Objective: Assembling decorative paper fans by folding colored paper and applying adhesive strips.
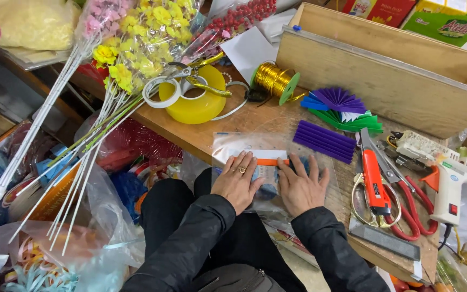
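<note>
Cluttered craft counter (190, 135) of bare wood runs in front of me, with a wooden box wall (385, 81) at one o'clock and bags of ribbon and plastic down on the floor at eight. Both my hands lie flat, fingers spread and slightly fanned, pressing a clear plastic bag (244, 145) against the counter edge at six o'clock. My left hand (237, 181) covers its left half, my right hand (300, 186) the right; between the fingertips runs an orange strip (270, 161), and something blue shows through the film.

I judge the bag light, thin, soft and slippery, likely to slide or wrinkle unless pinned flat; the safest hold looks like a pinch at its edge or corners, not the middle.

Counts: one bag, one orange strip. At twelve o'clock, one yellow tape roll (193, 108) and one spool of gold wire (274, 80). At one o'clock, one purple pleated paper (322, 140), plus a folded fan (341, 108) in purple, blue and green. At three o'clock, one orange cutter (374, 186), one pair of red scissors (406, 208), one white glue gun (452, 186). Bunched artificial flowers (136, 38) on white stems lie at ten o'clock; the stems are too many to count.
</note>
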